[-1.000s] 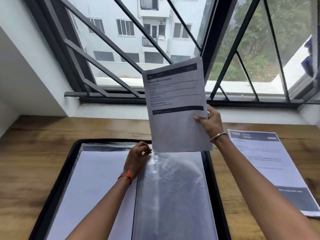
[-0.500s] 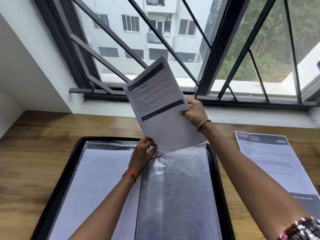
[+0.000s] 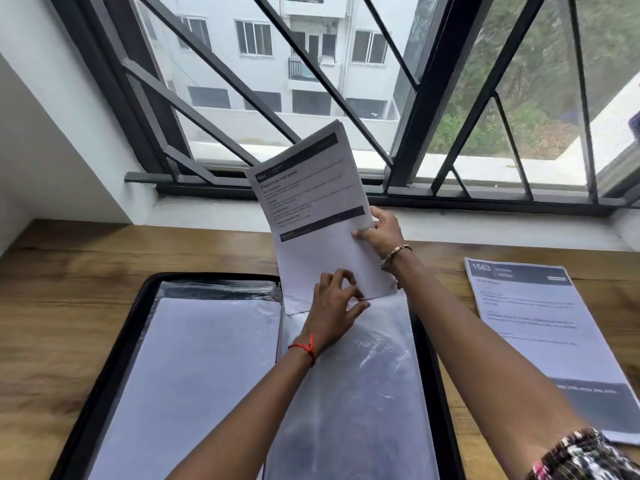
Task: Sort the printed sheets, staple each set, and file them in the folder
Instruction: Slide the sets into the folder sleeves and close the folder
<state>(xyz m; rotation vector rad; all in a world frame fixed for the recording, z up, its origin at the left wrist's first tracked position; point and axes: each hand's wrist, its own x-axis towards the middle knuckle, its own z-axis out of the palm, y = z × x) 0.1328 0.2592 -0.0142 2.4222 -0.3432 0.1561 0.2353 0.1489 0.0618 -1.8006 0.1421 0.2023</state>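
A black folder (image 3: 104, 372) lies open on the wooden table, with clear plastic sleeves on both sides. The left sleeve (image 3: 204, 375) holds white paper. My right hand (image 3: 381, 232) grips the right edge of a printed set of sheets (image 3: 311, 202), held tilted above the folder, its bottom edge at the mouth of the right sleeve (image 3: 360, 393). My left hand (image 3: 332, 306) pinches the top edge of that right sleeve, against the bottom of the set. A second printed set headed 1563 (image 3: 540, 341) lies flat to the right of the folder.
The wooden table (image 3: 62, 289) meets a white sill under a barred window (image 3: 415, 116). A white wall corner (image 3: 45, 150) stands at the left.
The set of sheets has come down and tilted leftward, its bottom edge now at the right sleeve's mouth. My left hand has shifted right along the sleeve's top edge.
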